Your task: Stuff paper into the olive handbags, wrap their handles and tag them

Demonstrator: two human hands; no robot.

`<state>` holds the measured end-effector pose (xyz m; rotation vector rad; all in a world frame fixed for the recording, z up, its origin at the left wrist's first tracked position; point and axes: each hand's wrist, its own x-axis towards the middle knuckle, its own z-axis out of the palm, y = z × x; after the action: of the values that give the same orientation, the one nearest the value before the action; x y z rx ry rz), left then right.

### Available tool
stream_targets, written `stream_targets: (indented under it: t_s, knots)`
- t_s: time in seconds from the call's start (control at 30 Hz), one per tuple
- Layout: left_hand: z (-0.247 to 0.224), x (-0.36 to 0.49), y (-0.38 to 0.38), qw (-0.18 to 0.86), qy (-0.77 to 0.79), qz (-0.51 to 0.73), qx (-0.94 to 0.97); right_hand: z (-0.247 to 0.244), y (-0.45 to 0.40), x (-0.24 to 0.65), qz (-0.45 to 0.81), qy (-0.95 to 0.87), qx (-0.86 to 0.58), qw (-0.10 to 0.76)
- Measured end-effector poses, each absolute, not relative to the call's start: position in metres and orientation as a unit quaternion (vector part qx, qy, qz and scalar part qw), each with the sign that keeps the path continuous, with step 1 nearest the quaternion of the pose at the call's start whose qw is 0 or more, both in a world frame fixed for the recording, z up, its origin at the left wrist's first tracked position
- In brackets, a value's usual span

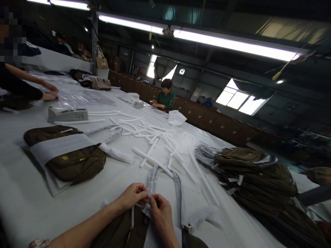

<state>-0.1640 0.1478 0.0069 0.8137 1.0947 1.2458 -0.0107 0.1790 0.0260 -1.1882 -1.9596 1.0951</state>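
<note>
An olive-brown bag [117, 229] lies in front of me at the bottom of the head view, with its long handle [178, 193] looped away from me. Thin whitish wrapping covers the handle. My left hand [133, 197] is closed in a pinch on the wrapping [148, 208] near the handle's left base. Right beside it, my right hand [161, 210] pinches the same wrapping, fingertips almost touching the left ones. The exact edge between the fingers is hidden. A metal fitting [186, 226] shows at the handle's right base.
Another brown bag [77, 162] with a white band lies left, near a grey tape dispenser [67, 114]. White foam tubes [152, 158] are scattered mid-table. Brown bags [258, 182] are piled at right. One co-worker's hands [50, 91] touch clear plastic; another person [167, 96] sits across.
</note>
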Motion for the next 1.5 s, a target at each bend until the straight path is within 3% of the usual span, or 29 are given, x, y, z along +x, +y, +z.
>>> stream_targets:
  t_s: [0.17,0.37,0.57,0.77,1.1,1.23,1.43,1.5]
  knots:
    - [0.014,-0.169,0.143,0.616,0.424,0.572,0.338,0.038,0.176,0.003,0.394,-0.754,-0.450,0.271]
    - [0.012,-0.176,0.143,0.670,0.353,0.600,0.258,0.041,0.152,0.052,0.284,-0.843,-0.428,0.157]
    - [0.014,-0.178,0.138,0.699,0.311,0.614,0.192,0.035,0.148,0.067,0.270,-0.849,-0.397,0.219]
    - [0.011,-0.173,0.137,0.686,0.344,0.610,0.196,0.046,0.158,0.055,0.279,-0.779,-0.461,0.320]
    - [0.011,-0.169,0.136,0.676,0.355,0.603,0.231,0.055,0.184,0.008,0.548,-0.629,-0.390,0.390]
    - [0.008,-0.170,0.136,0.681,0.365,0.590,0.234,0.056,0.196,-0.008,0.594,-0.620,-0.391,0.332]
    - [0.013,-0.169,0.140,0.662,0.395,0.541,0.336,0.056,0.190,-0.018,0.435,-0.756,-0.413,0.262]
    - [0.017,-0.174,0.142,0.650,0.406,0.523,0.373,0.055,0.188,-0.017,0.441,-0.760,-0.407,0.249]
